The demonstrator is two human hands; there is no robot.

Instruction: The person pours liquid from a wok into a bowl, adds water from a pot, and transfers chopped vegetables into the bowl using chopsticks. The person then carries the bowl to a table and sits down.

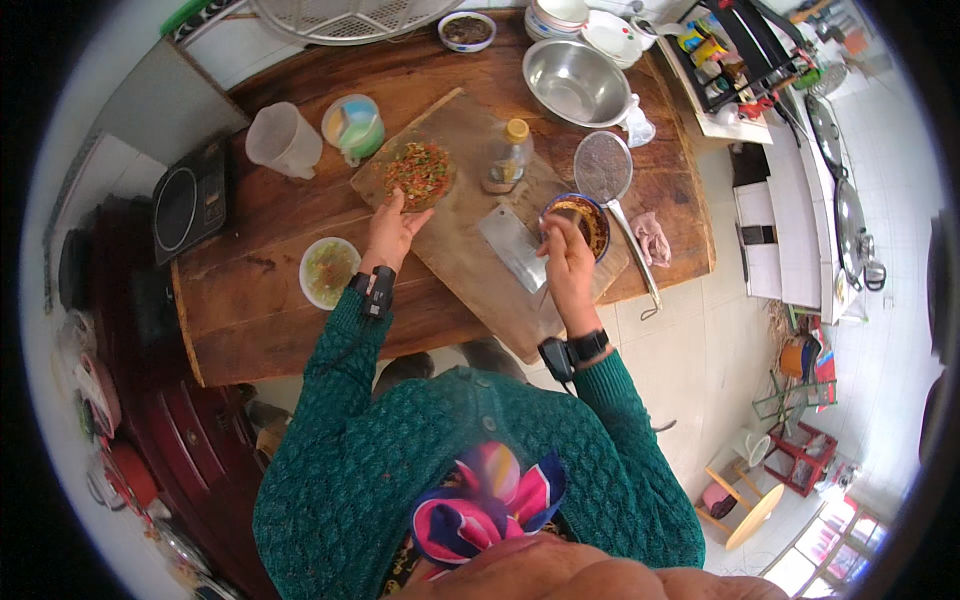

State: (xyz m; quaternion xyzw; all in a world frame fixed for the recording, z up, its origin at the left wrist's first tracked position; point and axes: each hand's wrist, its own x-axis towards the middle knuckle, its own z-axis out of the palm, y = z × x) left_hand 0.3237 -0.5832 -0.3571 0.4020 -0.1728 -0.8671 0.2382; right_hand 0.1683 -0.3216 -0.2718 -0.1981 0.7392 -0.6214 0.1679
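My left hand point(394, 229) is at the near rim of a clear bowl of chopped red and green chili point(417, 171), its fingers against the edge. A slim utensil, mostly hidden, is gripped in my right hand point(570, 259) over a blue-rimmed bowl point(604, 225) coated with dark reddish sauce. Just left of that hand, a cleaver point(510, 244) lies flat on a large wooden cutting board point(450, 240). Farther back on the board stands a yellow-capped bottle point(510, 161), partly filled. Left of my left wrist, a white bowl point(330, 271) contains greenish liquid with bits in it.
A mesh strainer point(604, 166) lies on the right, its handle past the wooden table's edge point(694, 276). Behind are a steel basin point(577, 82) and stacked bowls point(556, 19). Leftward stand a plastic jug point(283, 139), a lidded tub point(354, 127) and an induction cooker point(191, 202).
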